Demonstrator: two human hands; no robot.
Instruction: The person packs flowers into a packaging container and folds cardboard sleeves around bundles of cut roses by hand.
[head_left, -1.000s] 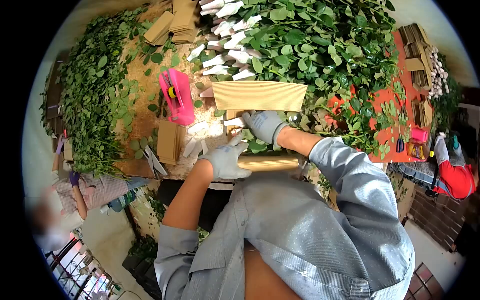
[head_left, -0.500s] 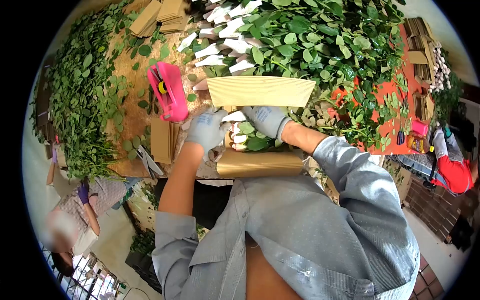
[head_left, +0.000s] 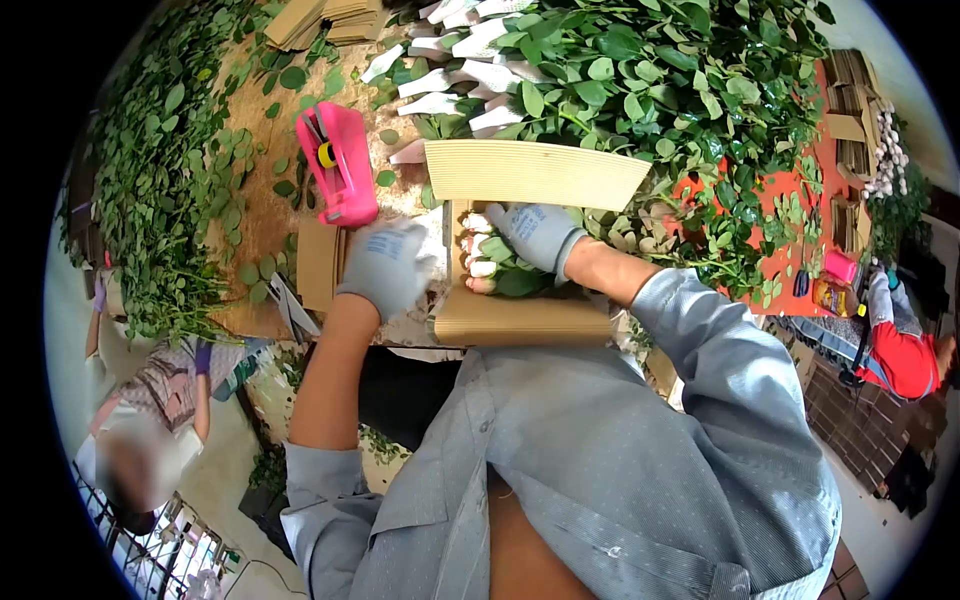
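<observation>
A corrugated cardboard wrapper lies open in front of me, with its far flap (head_left: 535,173) raised and its near flap (head_left: 520,320) by the table edge. Between the flaps is a row of pale pink roses (head_left: 480,268) with green leaves. My right hand (head_left: 537,236), in a grey glove, lies over the far side of these roses with its fingers stretched out. Left of the wrapper is my gloved left hand (head_left: 385,265), beside a stack of cardboard sheets (head_left: 319,265). Its fingers are blurred, and I cannot make out anything in them.
A pink tape dispenser (head_left: 340,165) stands beyond my left hand. Several roses with white sleeves (head_left: 485,75) and leafy stems (head_left: 640,80) are piled at the back. Foliage (head_left: 150,200) covers the left side. One co-worker (head_left: 160,420) is at left, another (head_left: 900,345) at right.
My left hand has moved left, away from the roses and a white piece at their far end. My right hand stays on the bunch. The view has shifted slightly.
</observation>
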